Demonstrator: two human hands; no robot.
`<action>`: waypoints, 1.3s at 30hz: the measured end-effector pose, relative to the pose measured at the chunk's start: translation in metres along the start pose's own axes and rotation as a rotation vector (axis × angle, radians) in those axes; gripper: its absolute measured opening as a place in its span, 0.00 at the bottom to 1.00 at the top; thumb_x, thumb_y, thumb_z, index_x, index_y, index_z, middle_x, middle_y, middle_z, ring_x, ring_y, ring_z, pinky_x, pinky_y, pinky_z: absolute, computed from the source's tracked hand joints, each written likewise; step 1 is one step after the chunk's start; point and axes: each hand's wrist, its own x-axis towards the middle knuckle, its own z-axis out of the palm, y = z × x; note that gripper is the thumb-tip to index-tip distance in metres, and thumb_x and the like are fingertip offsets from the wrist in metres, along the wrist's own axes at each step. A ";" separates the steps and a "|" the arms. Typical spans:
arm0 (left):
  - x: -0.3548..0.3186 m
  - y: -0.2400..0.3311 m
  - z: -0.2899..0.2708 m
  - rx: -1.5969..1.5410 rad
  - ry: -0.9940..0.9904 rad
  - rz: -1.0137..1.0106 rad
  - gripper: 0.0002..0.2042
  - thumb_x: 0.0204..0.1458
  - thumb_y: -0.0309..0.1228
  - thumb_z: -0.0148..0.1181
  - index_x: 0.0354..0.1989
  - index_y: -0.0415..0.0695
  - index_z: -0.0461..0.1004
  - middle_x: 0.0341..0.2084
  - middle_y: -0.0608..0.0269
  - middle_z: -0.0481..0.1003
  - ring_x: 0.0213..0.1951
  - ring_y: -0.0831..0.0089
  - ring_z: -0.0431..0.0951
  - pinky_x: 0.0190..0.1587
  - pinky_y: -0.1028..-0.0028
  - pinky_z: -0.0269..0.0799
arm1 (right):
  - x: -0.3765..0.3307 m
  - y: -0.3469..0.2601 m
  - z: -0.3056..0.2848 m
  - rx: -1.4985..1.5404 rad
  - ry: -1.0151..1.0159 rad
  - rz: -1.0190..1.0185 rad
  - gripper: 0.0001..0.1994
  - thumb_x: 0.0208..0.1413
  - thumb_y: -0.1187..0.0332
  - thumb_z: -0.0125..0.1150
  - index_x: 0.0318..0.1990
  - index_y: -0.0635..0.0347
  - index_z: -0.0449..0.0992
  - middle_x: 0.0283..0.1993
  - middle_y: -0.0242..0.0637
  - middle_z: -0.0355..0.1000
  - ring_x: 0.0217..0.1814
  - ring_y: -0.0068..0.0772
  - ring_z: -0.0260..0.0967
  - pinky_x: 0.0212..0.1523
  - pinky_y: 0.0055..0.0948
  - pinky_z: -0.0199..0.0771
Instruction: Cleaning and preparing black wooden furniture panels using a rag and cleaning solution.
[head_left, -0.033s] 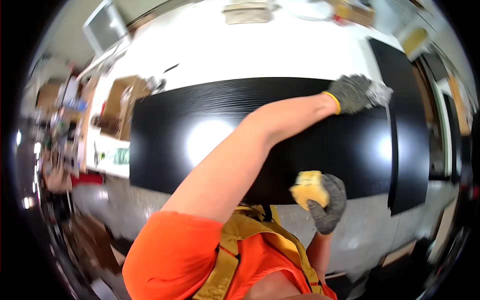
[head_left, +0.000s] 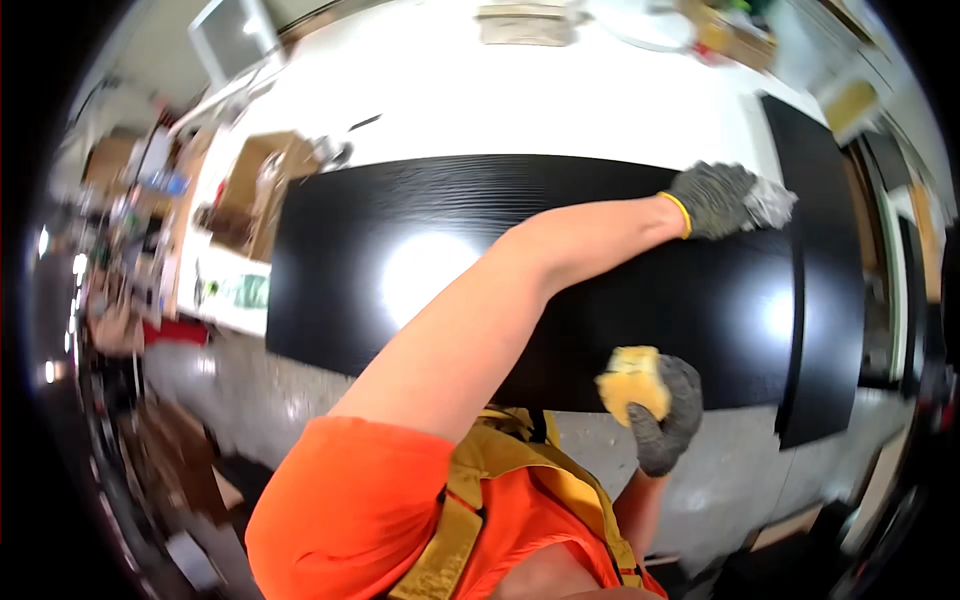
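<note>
My left hand point(head_left: 712, 200), in a dark grey knit glove with a yellow cuff, reaches across to the right end of a glossy black panel point(head_left: 660, 300). Its fingers are closed on a crumpled grey rag point(head_left: 770, 203), pressed against the surface beside a second, narrower black panel point(head_left: 825, 290). At the near edge of the wide panel, my right hand point(head_left: 668, 415), gloved alike, grips a yellow sponge point(head_left: 634, 382) with the thumb over its front. The left forearm hides part of the wide panel's middle.
The panels lie on a white worktable point(head_left: 440, 80). An open cardboard box point(head_left: 270, 190) stands at the left, with a small dark tool point(head_left: 365, 122) beyond the panel. At the far side are a beige box point(head_left: 525, 25) and a round white dish point(head_left: 640, 25).
The whole view has shifted slightly, so the table and panels appear further right. My left hand and the rag have moved slightly down in the picture. Both hands keep their holds.
</note>
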 end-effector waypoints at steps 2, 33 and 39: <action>-0.032 -0.007 -0.036 -0.002 -0.042 -0.053 0.27 0.51 0.45 0.54 0.55 0.40 0.68 0.51 0.47 0.72 0.50 0.52 0.74 0.55 0.57 0.67 | -0.012 -0.001 -0.002 0.141 0.052 0.127 0.27 0.44 0.65 0.70 0.54 0.65 0.73 0.52 0.49 0.69 0.53 0.44 0.69 0.53 0.39 0.72; -0.564 -0.078 -0.319 -0.082 0.462 -0.887 0.30 0.60 0.43 0.53 0.68 0.43 0.56 0.63 0.47 0.62 0.63 0.53 0.64 0.64 0.63 0.59 | 0.070 -0.068 0.241 0.026 -0.380 0.080 0.25 0.52 0.68 0.64 0.58 0.64 0.69 0.58 0.44 0.68 0.60 0.38 0.66 0.62 0.35 0.64; -0.643 0.015 -0.274 -0.059 0.536 -0.989 0.31 0.52 0.31 0.57 0.66 0.43 0.58 0.60 0.48 0.66 0.60 0.55 0.68 0.60 0.65 0.64 | 0.082 -0.072 0.260 0.119 -0.388 0.199 0.25 0.52 0.71 0.61 0.59 0.66 0.68 0.59 0.44 0.68 0.60 0.38 0.66 0.63 0.36 0.64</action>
